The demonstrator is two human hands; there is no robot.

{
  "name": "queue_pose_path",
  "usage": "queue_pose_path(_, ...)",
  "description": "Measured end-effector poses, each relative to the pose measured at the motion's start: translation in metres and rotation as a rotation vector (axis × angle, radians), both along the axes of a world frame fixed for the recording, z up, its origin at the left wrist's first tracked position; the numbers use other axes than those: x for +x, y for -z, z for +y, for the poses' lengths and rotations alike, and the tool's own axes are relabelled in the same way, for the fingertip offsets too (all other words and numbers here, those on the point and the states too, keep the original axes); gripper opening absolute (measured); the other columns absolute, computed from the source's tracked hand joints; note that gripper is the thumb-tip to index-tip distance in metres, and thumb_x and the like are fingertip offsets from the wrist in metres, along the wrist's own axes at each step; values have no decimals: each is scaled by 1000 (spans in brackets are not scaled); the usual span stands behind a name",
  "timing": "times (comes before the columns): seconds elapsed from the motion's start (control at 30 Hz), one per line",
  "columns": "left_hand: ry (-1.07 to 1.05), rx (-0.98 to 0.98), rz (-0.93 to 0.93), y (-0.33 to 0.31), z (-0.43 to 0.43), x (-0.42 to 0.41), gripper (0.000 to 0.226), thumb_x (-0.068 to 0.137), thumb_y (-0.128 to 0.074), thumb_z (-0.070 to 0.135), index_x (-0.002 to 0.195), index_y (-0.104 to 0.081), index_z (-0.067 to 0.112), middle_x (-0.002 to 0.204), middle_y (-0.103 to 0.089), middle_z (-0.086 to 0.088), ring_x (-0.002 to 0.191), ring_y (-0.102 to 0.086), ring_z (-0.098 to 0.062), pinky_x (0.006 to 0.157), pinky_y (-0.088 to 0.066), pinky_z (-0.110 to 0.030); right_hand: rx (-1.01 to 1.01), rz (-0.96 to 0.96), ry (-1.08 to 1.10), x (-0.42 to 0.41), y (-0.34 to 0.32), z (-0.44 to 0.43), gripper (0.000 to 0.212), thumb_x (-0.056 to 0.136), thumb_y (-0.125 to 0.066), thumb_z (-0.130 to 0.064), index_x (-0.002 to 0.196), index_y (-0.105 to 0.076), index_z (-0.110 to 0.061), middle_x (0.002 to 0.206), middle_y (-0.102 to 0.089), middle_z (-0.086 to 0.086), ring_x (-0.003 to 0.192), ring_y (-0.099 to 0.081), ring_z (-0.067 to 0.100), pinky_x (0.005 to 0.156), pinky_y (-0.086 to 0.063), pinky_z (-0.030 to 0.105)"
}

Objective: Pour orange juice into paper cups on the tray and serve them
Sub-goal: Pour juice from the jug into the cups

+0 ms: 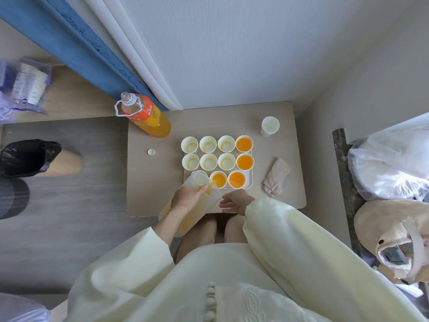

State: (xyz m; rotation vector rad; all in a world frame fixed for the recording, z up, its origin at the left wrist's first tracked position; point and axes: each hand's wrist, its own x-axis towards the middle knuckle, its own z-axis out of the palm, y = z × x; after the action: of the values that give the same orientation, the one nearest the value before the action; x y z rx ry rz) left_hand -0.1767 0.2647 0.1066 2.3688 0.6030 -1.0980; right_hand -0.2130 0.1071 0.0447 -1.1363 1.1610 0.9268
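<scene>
Translucent jug [199,180], gripped in left hand [188,197], tips over tray [249,182]; right hand [235,202] relaxed alongside.

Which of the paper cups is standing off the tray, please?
The empty white cup at the far right corner of the table. It stands alone; all the others sit in rows on the tray.

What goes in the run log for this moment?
step: pouring | left grip: holds tilted jug over front-row cup | right grip: beside jug, holds nothing | tray: three other cups filled
</scene>
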Motion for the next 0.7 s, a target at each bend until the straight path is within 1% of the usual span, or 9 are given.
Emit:
queue_pose_path(0.07, 3, -2, -2, 1, 1, 0, 62, 82, -55, 68, 106, -60, 11, 112, -64, -12, 104, -59, -32, 88, -50, -37, -1, -1, 1, 0, 2, 1, 11, 92, -57, 0, 103, -58, 1, 106, -64, 19, 93, -66, 30, 78, -59, 42)
queue_pose_path(0.2, 4, 0, -11, 0, 1, 1, 62, 82, -56, 66, 109, -60, 11, 114, -64, -12, 106, -59, -32, 88, -49, -36, -4, -4, 2, 0, 0, 2, 5, 92, -57, 0, 97, -58, 0, 105, -64, 20, 91, -66, 30, 79, -59, 42)
queue_pose_path(0.33, 23, 2, -8, 1, 1, 2, 57, 82, -56, 66, 102, -59, 12, 112, -64, -12, 104, -60, -32, 87, -50, -36, -3, -22, 20, -2, 1, 3, 10, 93, -56, 1, 102, -58, 0, 103, -64, 18, 92, -66, 30, 77, -59, 41)
queue_pose_path(0.4, 27, -3, -10, 2, 2, 1, 56, 82, -56, 67, 100, -57, 14, 112, -64, -11, 103, -60, -31, 86, -50, -36, -5, -22, 24, -3, 0, 4, 9, 93, -56, 0, 102, -58, 0, 95, -65, 16, 91, -66, 29, 77, -59, 41)
queue_pose_path(0.47, 33, -6, -17, 1, 2, 1, 58, 82, -56, 67, 106, -59, 14, 114, -64, -10, 104, -59, -31, 86, -49, -35, -13, -12, 30, -3, -1, 5, 5, 94, -56, 0, 98, -59, 0, 89, -65, 14, 89, -67, 29, 78, -59, 41)
queue_pose_path(0.53, 43, -3, -23, 1, 1, 1, 60, 82, -55, 66, 110, -59, 13, 115, -63, -10, 106, -59, -31, 87, -49, -36, -20, -5, 40, -3, -3, 5, 4, 94, -55, 0, 95, -59, 0, 87, -65, 15, 89, -67, 29, 76, -59, 40)
queue_pose_path(0.7, 63, -4, -24, 3, 0, 2, 58, 83, -55, 67, 102, -59, 12, 111, -64, -12, 103, -60, -32, 86, -49, -36, -8, -17, 59, -4, -7, 4, 11, 95, -52, 0, 104, -58, 3, 89, -65, 16, 88, -67, 29, 73, -58, 39)
